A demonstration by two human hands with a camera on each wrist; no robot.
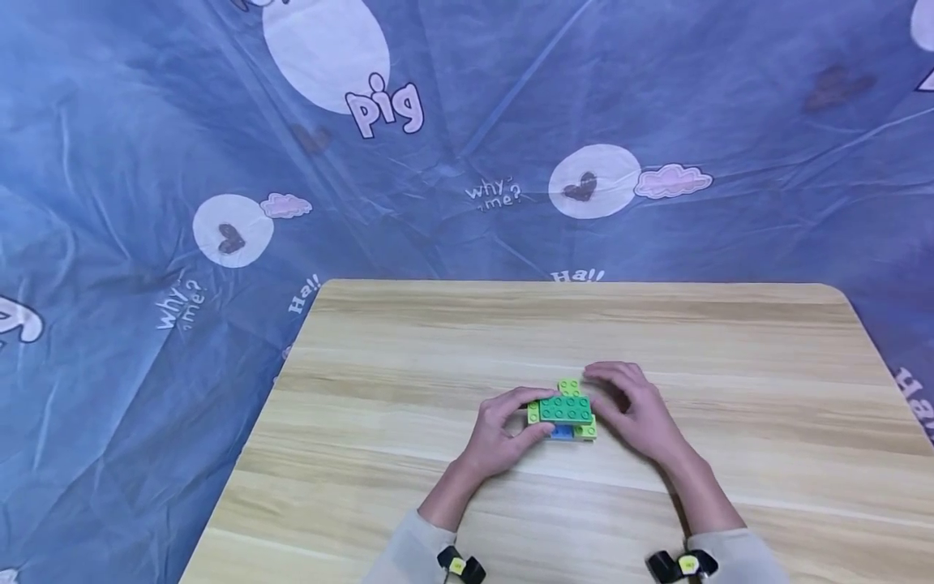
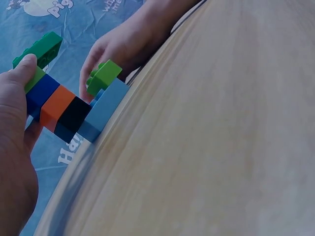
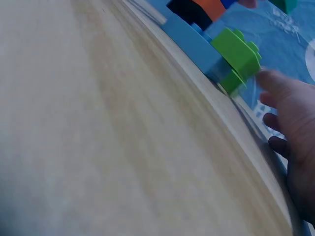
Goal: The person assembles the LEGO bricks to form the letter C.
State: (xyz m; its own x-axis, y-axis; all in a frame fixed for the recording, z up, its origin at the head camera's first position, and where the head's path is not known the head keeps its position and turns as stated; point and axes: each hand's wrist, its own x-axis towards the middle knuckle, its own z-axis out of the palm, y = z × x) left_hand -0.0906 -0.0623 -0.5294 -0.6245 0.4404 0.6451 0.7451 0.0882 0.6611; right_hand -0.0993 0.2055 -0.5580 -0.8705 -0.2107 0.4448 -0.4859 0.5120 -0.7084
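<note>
A stack of toy building blocks stands on the wooden table. Its light blue base block (image 2: 106, 110) carries black (image 2: 72, 120), orange (image 2: 55, 104) and dark blue (image 2: 42, 96) blocks one above another, with a lime block and a long green block (image 1: 565, 410) on top. My left hand (image 1: 498, 434) pinches the upper part of the stack between thumb and fingers. At the base's other end sits a lime block (image 3: 238, 53), with another lime piece (image 3: 232, 82) below it. My right hand (image 1: 645, 414), fingers loosely bent, has its fingertips right beside these lime blocks and grips nothing.
The wood-grain table (image 1: 409, 341) has rounded far corners. Behind it hangs a blue printed cloth (image 1: 438, 219), which also runs down past the table's left and right edges. Dark wrist straps (image 1: 461, 564) sit over both light sleeves.
</note>
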